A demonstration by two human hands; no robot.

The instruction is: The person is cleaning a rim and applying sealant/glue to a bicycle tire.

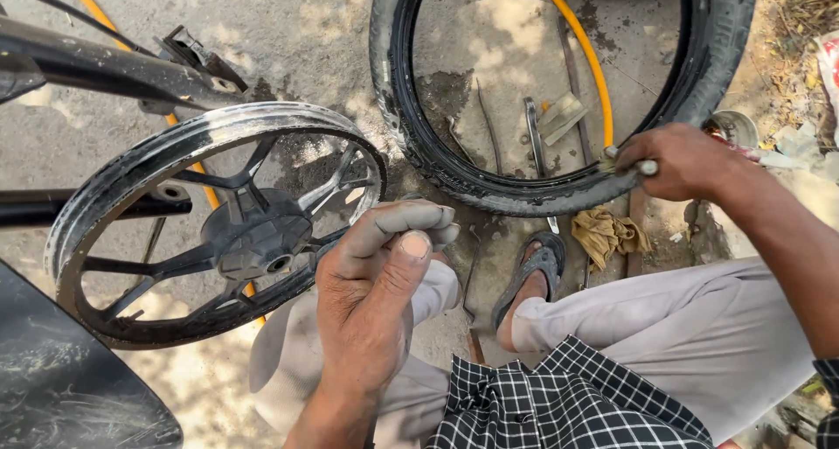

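Observation:
My left hand [371, 313] is raised in the middle of the view, fingers curled and the thumb pressed against the fingertips; nothing shows between them. It hovers just right of a bare black alloy wheel rim [105, 204] with dusty spokes. My right hand [677, 160] is clamped on the lower right edge of a black tyre [489, 182] that stands on the ground ahead. A small pale metal piece sticks out of that fist.
A yellow hose [587, 55] runs across the concrete behind the tyre. A flat metal tool [533, 134] lies inside the tyre ring. A yellowish rag [607, 233] sits by my sandalled foot [533, 270]. A black frame bar [87, 69] and a dark panel [61, 388] are at left.

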